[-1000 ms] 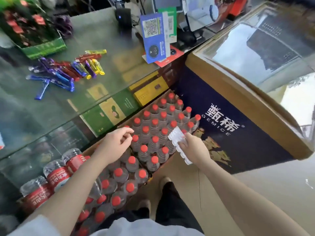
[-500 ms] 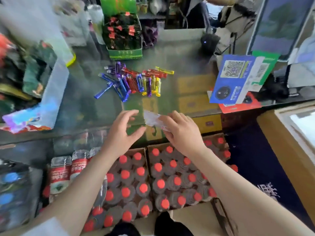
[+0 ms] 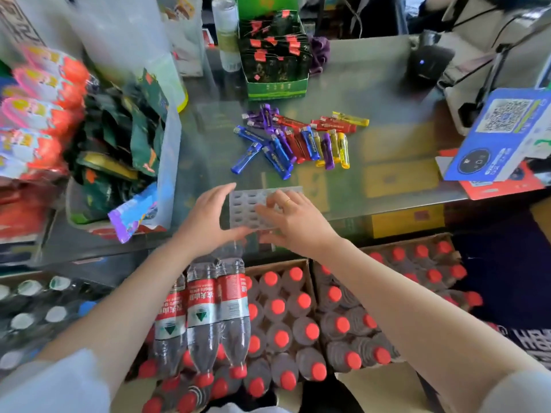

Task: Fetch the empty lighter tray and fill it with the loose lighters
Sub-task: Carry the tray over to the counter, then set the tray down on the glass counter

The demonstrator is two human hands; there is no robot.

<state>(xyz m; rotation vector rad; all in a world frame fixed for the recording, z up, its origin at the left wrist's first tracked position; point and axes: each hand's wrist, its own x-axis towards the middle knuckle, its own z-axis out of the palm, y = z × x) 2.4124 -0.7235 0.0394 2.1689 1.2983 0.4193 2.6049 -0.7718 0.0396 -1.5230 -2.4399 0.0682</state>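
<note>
The clear plastic lighter tray (image 3: 246, 205), with rows of empty slots, lies flat on the glass counter (image 3: 387, 93) near its front edge. My right hand (image 3: 298, 223) rests on the tray's right part, fingers on top and thumb at the near edge. My left hand (image 3: 208, 220) is spread against the tray's left edge, fingers apart, thumb along the near side. Several loose lighters (image 3: 295, 141) in blue, purple, red and yellow lie in a heap just beyond the tray, a hand's width away.
A green box of dark packets (image 3: 275, 84) stands behind the lighters. A clear bin of snack bags (image 3: 167, 144) sits at the left, a blue QR-code stand (image 3: 501, 135) at the right. Red-capped water bottles (image 3: 280, 323) fill cartons below the counter.
My view swung from the floor cartons up to the counter. My right hand carried the tray up and laid it flat on the glass; my left hand came alongside it.
</note>
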